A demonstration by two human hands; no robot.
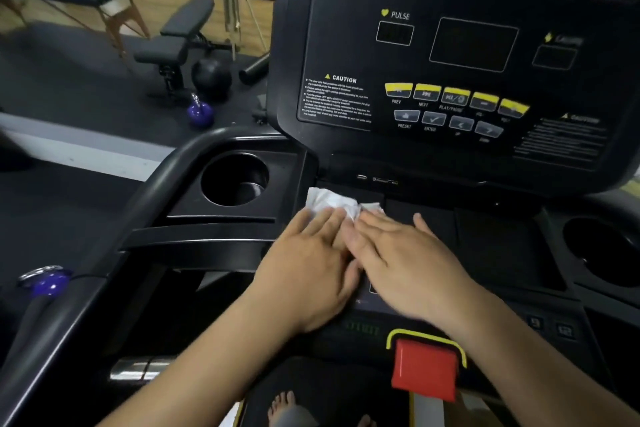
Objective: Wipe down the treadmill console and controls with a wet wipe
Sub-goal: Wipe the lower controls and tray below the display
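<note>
Below the console (346,45), on the flat black ledge (491,246), a white wipe (327,200) is pressed down by both hands — left hand (311,263) and right hand (412,263) laid side by side, fingers straight — just right of the cup holder (235,180).

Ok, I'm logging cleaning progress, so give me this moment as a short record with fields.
wet wipe: white, crumpled, on the flat deck under the display panel
left hand: fingers straight, pressing the wet wipe
right hand: fingers straight, fingertips at the wet wipe's edge
display panel: screens dark
cup holder: left of the wet wipe
</note>
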